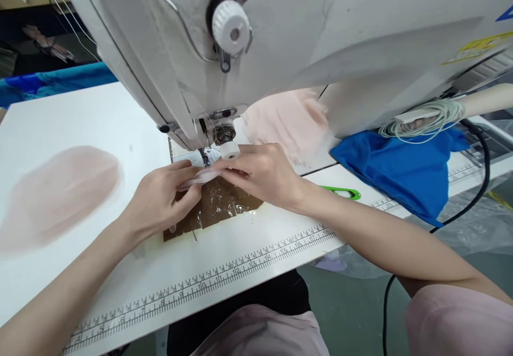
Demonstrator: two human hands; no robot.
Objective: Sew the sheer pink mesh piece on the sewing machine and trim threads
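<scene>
Both of my hands meet at the needle area of a white sewing machine (168, 51). Between them, just in front of the presser foot (206, 157), is a small piece of thin whitish fabric (202, 177). My left hand (166, 193) pinches its left end between thumb and fingers. My right hand (262, 174) has its fingertips closed on the right end, close beside the foot. Whether the fabric reaches under the foot is hidden by my fingers. Brown tape (224, 203) with a shiny surface covers the table below my hands.
A sheer pink fabric piece (68, 190) lies on the left of the table. More pink fabric (288, 121) is heaped behind my right hand. Green thread snips (344, 192), blue cloth (401, 166) and coiled cord (425, 120) are on the right. A printed ruler (224, 284) runs along the front edge.
</scene>
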